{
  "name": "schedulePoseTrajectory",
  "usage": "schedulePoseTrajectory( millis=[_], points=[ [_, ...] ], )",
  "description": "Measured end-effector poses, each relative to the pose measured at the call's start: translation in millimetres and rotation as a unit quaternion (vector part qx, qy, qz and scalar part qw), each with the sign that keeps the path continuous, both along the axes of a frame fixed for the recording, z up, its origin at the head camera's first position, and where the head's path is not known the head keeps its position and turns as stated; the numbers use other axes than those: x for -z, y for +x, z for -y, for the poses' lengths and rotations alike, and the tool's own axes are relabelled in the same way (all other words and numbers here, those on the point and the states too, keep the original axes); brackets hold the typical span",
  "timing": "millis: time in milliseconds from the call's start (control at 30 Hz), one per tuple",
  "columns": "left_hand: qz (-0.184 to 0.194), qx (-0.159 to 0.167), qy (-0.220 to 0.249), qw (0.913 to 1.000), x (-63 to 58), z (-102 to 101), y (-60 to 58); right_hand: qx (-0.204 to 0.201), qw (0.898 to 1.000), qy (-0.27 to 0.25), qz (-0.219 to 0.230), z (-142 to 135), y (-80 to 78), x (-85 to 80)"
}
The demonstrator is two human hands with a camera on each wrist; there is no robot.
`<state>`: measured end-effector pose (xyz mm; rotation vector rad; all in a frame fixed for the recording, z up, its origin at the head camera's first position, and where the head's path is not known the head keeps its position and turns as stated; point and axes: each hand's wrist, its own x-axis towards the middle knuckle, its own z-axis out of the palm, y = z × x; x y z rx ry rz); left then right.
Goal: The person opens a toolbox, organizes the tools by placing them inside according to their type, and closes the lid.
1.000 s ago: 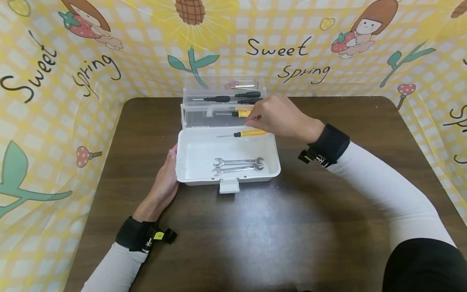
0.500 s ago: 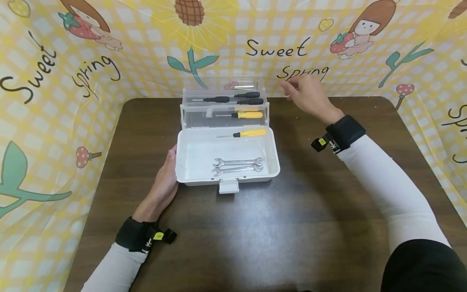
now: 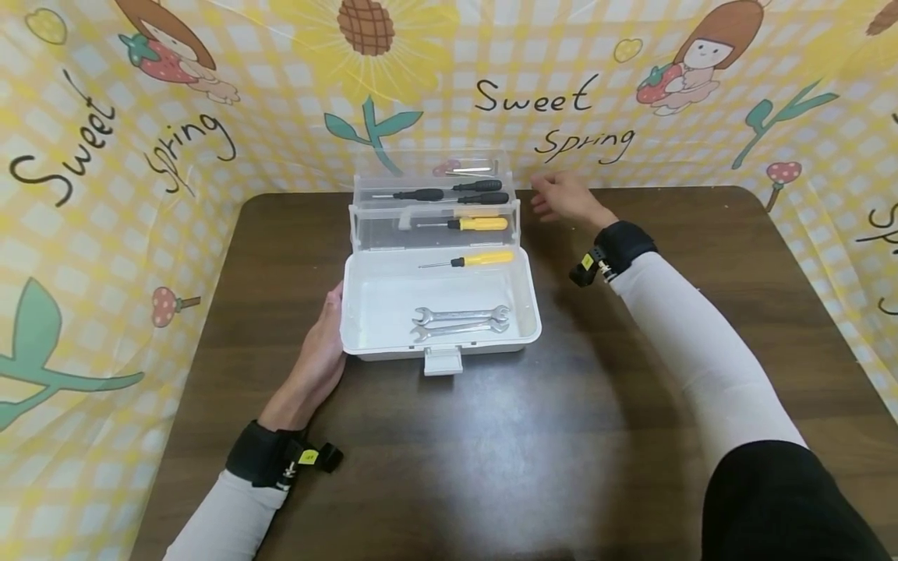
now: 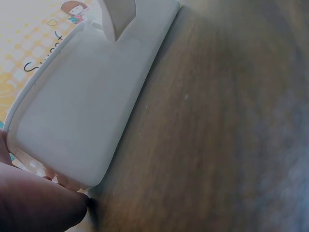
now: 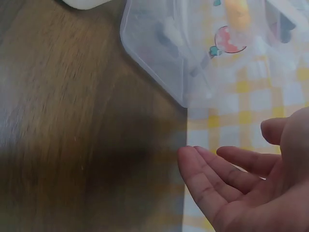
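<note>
A white toolbox point(image 3: 379, 292) stands with its clear tiered lid point(image 3: 382, 231) folded back. Flat along the toolbox's left side rests my left hand point(image 3: 317, 351); in the left wrist view its thumb point(image 4: 43, 200) lies at the box's corner. My right hand point(image 3: 570, 200) is just right of the lid, fingers point(image 5: 203, 181) loosely extended, holding nothing. Two open-ended wrenches point(image 3: 461, 315) and a yellow screwdriver point(image 3: 487, 258) lie in the toolbox's base. Another yellow screwdriver point(image 3: 482, 224) is in the clear tray, with black screwdrivers point(image 3: 424, 195) behind it.
Thin silver rods point(image 3: 471, 171) lie at the top of the lid. A white latch point(image 3: 443, 361) hangs open at the toolbox's front. The brown table point(image 3: 631, 436) meets a yellow checked cloth point(image 3: 449, 101) that rises at the back and sides.
My right hand has left the clear tray, swung right and up, then dropped back toward the lid's right side. The yellow screwdriver handle there is now uncovered. My left hand stays against the toolbox.
</note>
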<state>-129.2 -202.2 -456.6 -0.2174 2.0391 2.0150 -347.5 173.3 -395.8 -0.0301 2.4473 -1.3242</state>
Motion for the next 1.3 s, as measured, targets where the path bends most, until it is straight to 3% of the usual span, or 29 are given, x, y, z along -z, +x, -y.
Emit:
schedulePoseTrajectory(
  millis=[133,533,667,933,1300],
  points=[
    [-0.002,0.002,0.001,1.0000,-0.6,-0.6,-0.4,0.014,0.999,-0.021,0.020,6.4,-5.3,6.6],
    [-0.004,-0.002,0.005,1.0000,0.0,0.3,0.4,0.002,0.991,-0.101,0.083,21.5,-18.3,25.9],
    [-0.006,-0.004,0.004,1.0000,0.2,0.6,0.4,-0.010,0.990,-0.114,0.086,26.2,-16.5,23.4],
    [-0.009,0.000,0.006,0.9999,0.8,1.7,0.4,0.027,0.981,-0.162,0.100,34.3,-22.8,30.7],
    [-0.011,0.000,0.014,0.9998,2.3,1.5,0.6,0.038,0.971,-0.207,0.114,37.2,-20.4,28.6]
  ],
)
